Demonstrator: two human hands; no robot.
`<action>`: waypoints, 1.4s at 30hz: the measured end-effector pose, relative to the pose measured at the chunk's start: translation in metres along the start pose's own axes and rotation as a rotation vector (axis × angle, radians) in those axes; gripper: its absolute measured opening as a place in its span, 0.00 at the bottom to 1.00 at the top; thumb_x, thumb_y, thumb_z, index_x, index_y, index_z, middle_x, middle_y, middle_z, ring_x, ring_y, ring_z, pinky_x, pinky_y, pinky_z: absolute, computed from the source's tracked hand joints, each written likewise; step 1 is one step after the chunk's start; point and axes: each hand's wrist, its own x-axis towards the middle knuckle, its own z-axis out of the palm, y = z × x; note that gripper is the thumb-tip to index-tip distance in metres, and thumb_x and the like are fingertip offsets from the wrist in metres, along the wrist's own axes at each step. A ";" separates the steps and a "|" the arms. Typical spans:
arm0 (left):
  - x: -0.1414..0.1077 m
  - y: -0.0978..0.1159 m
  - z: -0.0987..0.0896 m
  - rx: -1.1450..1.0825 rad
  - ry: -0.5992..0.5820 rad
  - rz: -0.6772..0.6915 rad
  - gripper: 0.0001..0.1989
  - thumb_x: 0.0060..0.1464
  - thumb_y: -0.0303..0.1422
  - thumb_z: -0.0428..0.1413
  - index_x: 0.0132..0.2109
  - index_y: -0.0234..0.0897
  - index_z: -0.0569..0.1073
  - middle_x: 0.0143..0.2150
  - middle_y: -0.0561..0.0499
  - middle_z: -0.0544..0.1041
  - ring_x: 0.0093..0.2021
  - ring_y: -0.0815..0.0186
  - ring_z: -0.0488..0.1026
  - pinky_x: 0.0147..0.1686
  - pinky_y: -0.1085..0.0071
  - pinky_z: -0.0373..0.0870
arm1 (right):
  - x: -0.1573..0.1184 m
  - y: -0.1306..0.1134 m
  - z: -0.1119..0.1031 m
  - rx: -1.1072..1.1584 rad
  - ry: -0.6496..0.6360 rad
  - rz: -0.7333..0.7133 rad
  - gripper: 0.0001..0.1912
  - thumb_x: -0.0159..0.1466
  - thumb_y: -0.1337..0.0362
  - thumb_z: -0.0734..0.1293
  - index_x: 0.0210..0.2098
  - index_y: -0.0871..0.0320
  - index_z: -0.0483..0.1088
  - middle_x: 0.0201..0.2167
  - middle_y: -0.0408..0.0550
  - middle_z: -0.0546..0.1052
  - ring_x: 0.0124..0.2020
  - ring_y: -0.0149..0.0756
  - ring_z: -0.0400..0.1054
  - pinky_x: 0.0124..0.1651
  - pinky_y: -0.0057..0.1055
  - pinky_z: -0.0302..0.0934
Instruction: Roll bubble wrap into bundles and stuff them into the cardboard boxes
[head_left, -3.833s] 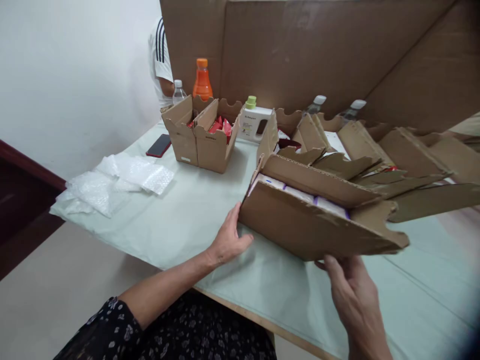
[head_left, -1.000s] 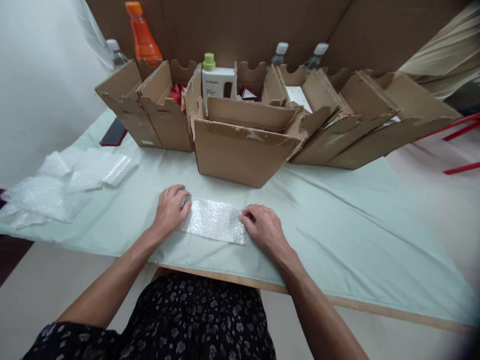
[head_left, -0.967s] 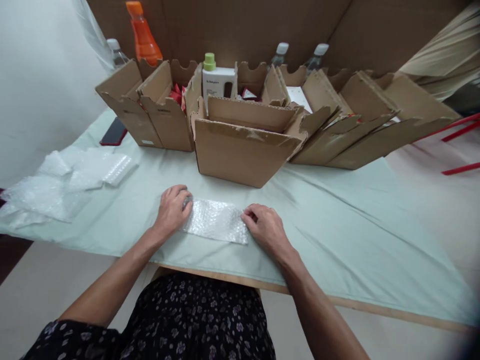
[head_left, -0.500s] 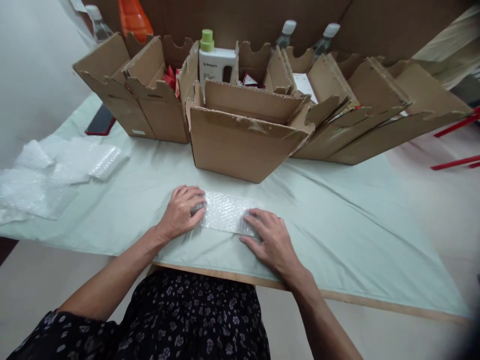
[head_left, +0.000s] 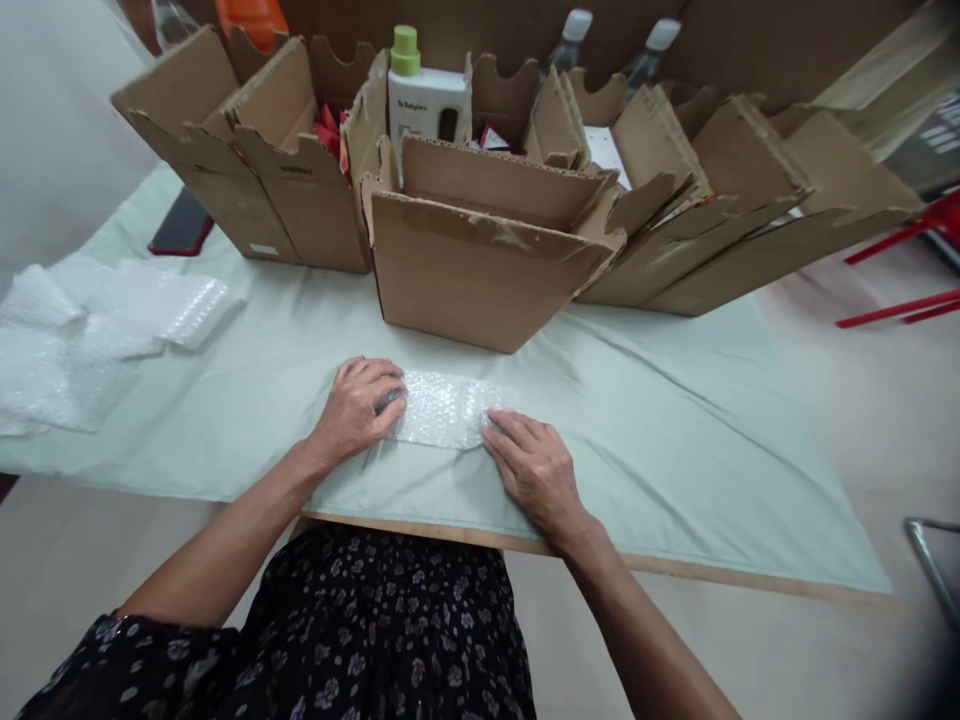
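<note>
A strip of clear bubble wrap (head_left: 439,410) lies flat on the cloth between my two hands. At its left end, my left hand (head_left: 361,405) curls its fingers over the wrap. A small dark patch shows between that thumb and the fingers; what it is I cannot make out. My right hand (head_left: 534,465) pinches the right end, its thumb and fingers pressed together on the edge. Just beyond the wrap stands an open cardboard box (head_left: 465,265).
Loose bubble wrap pieces (head_left: 90,345) lie at the left, with a phone (head_left: 181,222) behind them. More cardboard boxes (head_left: 281,215) line the back, with a white bottle with a green cap (head_left: 424,100) among them. Light green cloth (head_left: 675,440) covers the table.
My right hand's thumb has closed against its fingers at the wrap's right end, and that end has moved slightly inward. The left hand keeps its place on the wrap. The view has shifted slightly.
</note>
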 end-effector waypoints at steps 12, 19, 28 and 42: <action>-0.008 -0.004 -0.008 -0.054 0.134 -0.049 0.07 0.58 0.34 0.57 0.40 0.40 0.79 0.48 0.46 0.84 0.59 0.51 0.77 0.65 0.45 0.63 | 0.016 -0.009 -0.013 -0.057 -0.159 -0.121 0.13 0.73 0.63 0.64 0.52 0.57 0.76 0.59 0.57 0.79 0.55 0.50 0.72 0.55 0.47 0.61; -0.009 -0.003 -0.010 -0.092 0.181 -0.029 0.07 0.58 0.34 0.57 0.39 0.39 0.79 0.47 0.46 0.85 0.58 0.52 0.78 0.64 0.46 0.66 | 0.028 -0.006 -0.005 0.022 -0.105 0.001 0.16 0.74 0.67 0.59 0.45 0.54 0.79 0.44 0.49 0.85 0.42 0.41 0.77 0.51 0.42 0.63; -0.006 -0.005 -0.021 -0.256 0.259 -0.002 0.11 0.62 0.40 0.56 0.41 0.39 0.79 0.46 0.45 0.85 0.57 0.52 0.78 0.61 0.49 0.68 | 0.044 -0.005 -0.018 0.128 0.013 0.153 0.14 0.71 0.64 0.62 0.40 0.55 0.80 0.36 0.49 0.86 0.35 0.40 0.78 0.46 0.38 0.68; -0.006 -0.003 -0.016 -0.220 0.162 0.080 0.07 0.60 0.38 0.60 0.42 0.41 0.79 0.46 0.48 0.85 0.55 0.54 0.80 0.66 0.44 0.62 | 0.061 -0.010 -0.027 0.258 -0.249 0.287 0.06 0.62 0.69 0.65 0.30 0.54 0.73 0.28 0.43 0.80 0.30 0.36 0.72 0.45 0.37 0.62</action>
